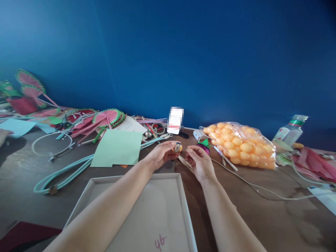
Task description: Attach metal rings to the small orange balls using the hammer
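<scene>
My left hand [162, 155] pinches a small round shiny metal piece [177, 147], gold and silver in colour, that looks like a bell. Close by on the right, my right hand [200, 162] is closed with thumb and fingertips together; what they hold, if anything, is too small to make out. A pale narrow strip [185, 162] shows below the fingers, between the two hands, and I cannot tell if it is held. Behind the right hand sits a purple object with green leaf-like pieces [204, 146], partly hidden. Both forearms reach over a shallow white box lid [147, 210] marked "46".
At right lies a clear bag of orange balls [238, 145], with a bottle [291, 131] beyond it. A phone [175, 120] leans at the blue wall. Pale green paper [117, 147], paper fans [109, 119] and blue tubing [63, 175] fill the left. A white cable [252, 183] crosses the table.
</scene>
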`<state>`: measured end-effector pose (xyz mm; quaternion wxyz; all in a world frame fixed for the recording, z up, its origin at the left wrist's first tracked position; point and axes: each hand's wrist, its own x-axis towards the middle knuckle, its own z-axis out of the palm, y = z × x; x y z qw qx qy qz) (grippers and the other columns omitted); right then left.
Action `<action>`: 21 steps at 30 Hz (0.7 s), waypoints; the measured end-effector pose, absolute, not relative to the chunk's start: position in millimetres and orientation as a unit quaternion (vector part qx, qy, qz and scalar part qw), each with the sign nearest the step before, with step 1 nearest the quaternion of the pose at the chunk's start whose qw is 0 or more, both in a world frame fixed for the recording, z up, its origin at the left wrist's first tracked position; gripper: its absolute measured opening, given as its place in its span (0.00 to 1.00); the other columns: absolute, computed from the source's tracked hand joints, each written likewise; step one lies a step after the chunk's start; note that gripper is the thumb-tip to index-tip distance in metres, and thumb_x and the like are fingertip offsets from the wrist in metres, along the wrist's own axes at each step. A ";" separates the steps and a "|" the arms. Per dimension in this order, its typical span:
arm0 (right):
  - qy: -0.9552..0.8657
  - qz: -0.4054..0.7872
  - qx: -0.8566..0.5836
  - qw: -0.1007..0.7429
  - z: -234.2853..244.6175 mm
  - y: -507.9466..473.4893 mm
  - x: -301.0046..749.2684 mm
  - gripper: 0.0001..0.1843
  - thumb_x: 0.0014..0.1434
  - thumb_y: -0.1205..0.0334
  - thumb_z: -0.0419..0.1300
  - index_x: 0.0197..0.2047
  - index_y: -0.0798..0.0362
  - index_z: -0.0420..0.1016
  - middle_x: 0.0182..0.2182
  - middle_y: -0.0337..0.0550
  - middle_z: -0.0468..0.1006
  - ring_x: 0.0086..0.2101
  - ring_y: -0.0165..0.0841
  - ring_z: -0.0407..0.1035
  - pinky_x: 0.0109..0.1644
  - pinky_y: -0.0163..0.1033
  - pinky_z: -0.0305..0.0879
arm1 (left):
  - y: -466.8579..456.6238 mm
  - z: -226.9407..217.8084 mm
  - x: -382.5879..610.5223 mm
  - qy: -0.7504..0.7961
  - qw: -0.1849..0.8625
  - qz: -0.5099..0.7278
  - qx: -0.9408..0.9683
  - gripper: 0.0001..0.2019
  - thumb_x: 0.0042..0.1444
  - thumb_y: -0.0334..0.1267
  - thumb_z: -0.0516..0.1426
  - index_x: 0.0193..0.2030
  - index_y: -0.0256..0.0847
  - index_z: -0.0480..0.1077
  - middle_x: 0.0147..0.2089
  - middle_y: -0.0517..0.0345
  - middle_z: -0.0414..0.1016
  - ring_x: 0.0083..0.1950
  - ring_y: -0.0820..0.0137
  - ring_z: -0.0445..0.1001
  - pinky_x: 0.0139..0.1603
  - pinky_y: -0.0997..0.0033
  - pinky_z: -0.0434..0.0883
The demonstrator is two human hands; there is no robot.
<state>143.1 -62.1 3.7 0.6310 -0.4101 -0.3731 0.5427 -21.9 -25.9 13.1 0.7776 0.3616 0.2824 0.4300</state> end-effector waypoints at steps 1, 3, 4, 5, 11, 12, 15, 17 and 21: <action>-0.376 0.548 -0.410 0.625 3.7 -62.5 142.8 0.13 0.43 0.57 0.71 0.33 0.49 0.76 0.27 0.33 0.74 0.26 0.23 0.67 0.29 0.30 0.68 | -26.1 13.4 -21.9 0.284 0.778 0.428 0.362 0.14 0.54 0.37 0.59 0.46 0.36 0.73 0.40 0.49 0.76 0.36 0.71 0.76 0.38 0.73 0.73; -0.385 0.560 -0.405 0.612 3.9 -63.6 142.1 0.14 0.44 0.57 0.70 0.34 0.50 0.76 0.29 0.35 0.76 0.27 0.24 0.68 0.29 0.30 0.67 | -26.4 13.8 -21.7 0.286 0.778 0.425 0.364 0.13 0.54 0.37 0.59 0.46 0.36 0.73 0.40 0.49 0.76 0.36 0.71 0.76 0.37 0.73 0.73; -0.389 0.565 -0.402 0.606 4.1 -64.3 141.6 0.14 0.44 0.57 0.70 0.35 0.50 0.76 0.30 0.35 0.76 0.27 0.24 0.68 0.29 0.30 0.67 | -26.6 13.9 -21.7 0.285 0.778 0.424 0.366 0.13 0.54 0.37 0.59 0.46 0.35 0.73 0.39 0.49 0.76 0.36 0.71 0.75 0.37 0.73 0.72; -0.392 0.570 -0.400 0.601 4.3 -64.9 141.2 0.14 0.45 0.57 0.70 0.35 0.51 0.76 0.30 0.36 0.76 0.27 0.24 0.68 0.29 0.30 0.66 | -26.7 13.9 -21.7 0.283 0.778 0.424 0.369 0.13 0.55 0.38 0.58 0.45 0.35 0.73 0.39 0.50 0.76 0.36 0.72 0.75 0.38 0.74 0.72; -0.408 0.582 -0.403 0.577 4.8 -66.5 138.7 0.14 0.45 0.56 0.69 0.34 0.52 0.74 0.26 0.35 0.74 0.26 0.24 0.65 0.27 0.29 0.62 | -26.1 12.5 -21.8 0.283 0.773 0.421 0.380 0.13 0.54 0.38 0.59 0.46 0.36 0.73 0.39 0.50 0.76 0.36 0.72 0.75 0.38 0.75 0.71; -0.410 0.580 -0.405 0.576 4.7 -66.3 138.3 0.14 0.45 0.56 0.70 0.33 0.52 0.74 0.26 0.35 0.74 0.26 0.25 0.65 0.26 0.29 0.61 | -26.0 12.3 -21.8 0.285 0.772 0.420 0.382 0.14 0.54 0.38 0.59 0.46 0.36 0.73 0.39 0.49 0.76 0.36 0.72 0.75 0.38 0.75 0.71; -0.417 0.574 -0.406 0.576 4.5 -65.8 137.6 0.15 0.44 0.55 0.70 0.32 0.52 0.73 0.25 0.35 0.73 0.25 0.25 0.63 0.25 0.30 0.60 | -26.0 12.6 -21.8 0.284 0.775 0.413 0.384 0.14 0.54 0.38 0.59 0.47 0.35 0.73 0.40 0.48 0.77 0.36 0.73 0.75 0.37 0.76 0.71; -0.421 0.573 -0.403 0.576 4.6 -65.6 137.4 0.15 0.44 0.54 0.69 0.33 0.52 0.74 0.24 0.35 0.72 0.24 0.25 0.62 0.25 0.30 0.59 | -26.3 13.1 -21.8 0.283 0.777 0.410 0.385 0.15 0.54 0.38 0.59 0.47 0.35 0.74 0.39 0.48 0.77 0.35 0.73 0.75 0.37 0.76 0.71; -0.419 0.580 -0.401 0.572 5.5 -65.8 137.4 0.15 0.45 0.53 0.69 0.33 0.52 0.73 0.22 0.34 0.71 0.23 0.24 0.61 0.24 0.30 0.55 | -27.0 13.9 -21.8 0.289 0.773 0.411 0.388 0.15 0.53 0.38 0.60 0.47 0.35 0.74 0.39 0.48 0.77 0.35 0.72 0.75 0.37 0.75 0.71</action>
